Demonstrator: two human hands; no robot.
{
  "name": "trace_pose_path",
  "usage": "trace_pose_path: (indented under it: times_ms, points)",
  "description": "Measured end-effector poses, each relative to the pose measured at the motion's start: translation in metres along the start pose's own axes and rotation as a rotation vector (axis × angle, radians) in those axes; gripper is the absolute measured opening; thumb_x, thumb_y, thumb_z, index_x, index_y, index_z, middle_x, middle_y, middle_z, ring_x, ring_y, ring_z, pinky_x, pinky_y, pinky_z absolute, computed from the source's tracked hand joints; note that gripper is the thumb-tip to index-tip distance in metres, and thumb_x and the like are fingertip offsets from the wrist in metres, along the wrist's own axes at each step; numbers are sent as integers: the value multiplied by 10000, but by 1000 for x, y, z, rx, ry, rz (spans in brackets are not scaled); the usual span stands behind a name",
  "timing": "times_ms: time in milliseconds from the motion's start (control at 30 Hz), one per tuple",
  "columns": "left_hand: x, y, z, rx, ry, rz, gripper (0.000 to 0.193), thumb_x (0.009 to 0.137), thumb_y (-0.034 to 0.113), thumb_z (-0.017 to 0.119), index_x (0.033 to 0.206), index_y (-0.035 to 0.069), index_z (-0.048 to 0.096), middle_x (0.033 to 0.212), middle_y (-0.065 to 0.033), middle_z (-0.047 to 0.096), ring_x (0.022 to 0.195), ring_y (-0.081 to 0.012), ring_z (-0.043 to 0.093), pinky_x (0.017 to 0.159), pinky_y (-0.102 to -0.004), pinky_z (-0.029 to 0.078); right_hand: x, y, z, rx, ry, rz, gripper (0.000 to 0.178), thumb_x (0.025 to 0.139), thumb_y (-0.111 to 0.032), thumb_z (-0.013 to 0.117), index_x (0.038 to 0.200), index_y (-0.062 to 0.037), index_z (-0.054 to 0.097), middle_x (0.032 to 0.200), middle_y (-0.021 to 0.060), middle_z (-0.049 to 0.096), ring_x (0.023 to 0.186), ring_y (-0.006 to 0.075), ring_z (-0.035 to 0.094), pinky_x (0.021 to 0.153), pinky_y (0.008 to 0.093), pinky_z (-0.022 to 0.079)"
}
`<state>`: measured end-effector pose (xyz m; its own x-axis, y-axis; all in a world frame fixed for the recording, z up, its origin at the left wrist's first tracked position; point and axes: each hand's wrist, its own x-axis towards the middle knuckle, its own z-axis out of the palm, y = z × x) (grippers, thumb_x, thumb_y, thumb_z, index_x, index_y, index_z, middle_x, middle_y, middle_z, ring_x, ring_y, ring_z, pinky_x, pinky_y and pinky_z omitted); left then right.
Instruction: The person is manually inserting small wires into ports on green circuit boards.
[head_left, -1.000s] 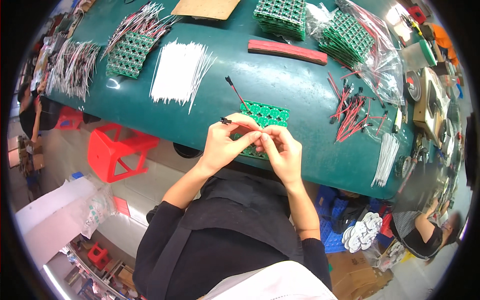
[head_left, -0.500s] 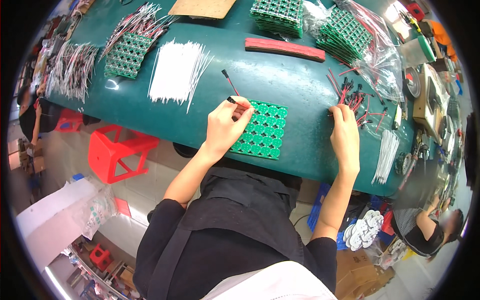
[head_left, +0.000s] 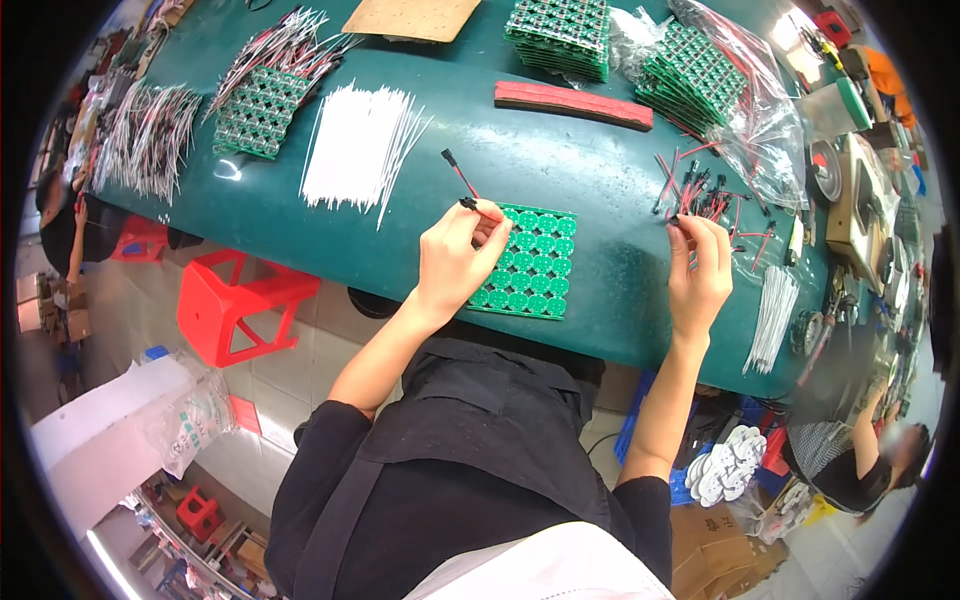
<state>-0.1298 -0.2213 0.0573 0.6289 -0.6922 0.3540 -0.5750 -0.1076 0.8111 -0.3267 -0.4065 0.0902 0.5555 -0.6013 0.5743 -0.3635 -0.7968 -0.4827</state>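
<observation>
My left hand (head_left: 458,262) is closed in a pinch above the left edge of a green circuit board panel (head_left: 535,262) with rows of round sections. Between its fingers are red-and-black wire leads with black plugs; one plug (head_left: 448,157) sticks out away from me, another (head_left: 468,203) sits close to the fingertips. Over on the right, my right hand (head_left: 702,275) pinches a small black plug (head_left: 674,220) at its fingertips. It is at the near left edge of a loose pile of red-and-black plug leads (head_left: 705,198). Any wire on that plug is mostly hidden by the fingers.
A bundle of white wires (head_left: 360,150) lies left of the panel. Beyond are a red foam strip (head_left: 572,104), stacked circuit boards (head_left: 560,35) and a clear plastic bag (head_left: 765,140). More white wires (head_left: 770,318) lie at right. A red stool (head_left: 240,305) stands left of the table.
My right hand has turned slightly and shifted a little at the pile; a black plug now shows at its fingertips. My left hand stays by the panel, still pinching the leads.
</observation>
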Motion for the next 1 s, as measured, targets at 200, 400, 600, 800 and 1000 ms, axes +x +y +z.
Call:
trace_pose_path:
  times_ms: [200,400,600,800,1000]
  points:
    - [-2,-1,2,25,15,2,96,821,21,698,842,14,604,798,-67,640,653,-160,684,580,-267,550,2,-5,7,15,101,27,147,845,-43,718,948,3,624,904,108,611,724,202,604,635,300,517]
    - [-1,-3,5,56,3,29,124,813,41,712,858,32,597,781,-53,642,634,-153,674,567,-267,542,0,-9,4,-19,107,66,120,856,-44,708,904,-5,605,839,87,593,678,182,577,595,297,493]
    - [4,1,9,129,-4,-11,303,817,108,736,1024,66,519,767,-24,634,625,-163,645,544,-294,500,-7,-10,-3,-52,95,170,87,867,-45,681,876,-19,599,801,72,573,643,175,548,585,302,470]
    - [6,9,5,278,-20,96,271,817,112,751,884,59,494,746,-42,553,547,-162,549,494,-294,463,-17,2,8,-244,-185,128,268,838,-111,703,1082,-37,621,987,144,564,900,310,562,810,392,468]
    - [-8,30,0,93,-321,388,259,771,111,737,1002,81,625,1054,-90,603,947,-283,588,822,-410,482,-7,0,24,-247,-175,59,249,831,-107,701,1056,-36,620,920,129,555,841,294,557,720,396,476]
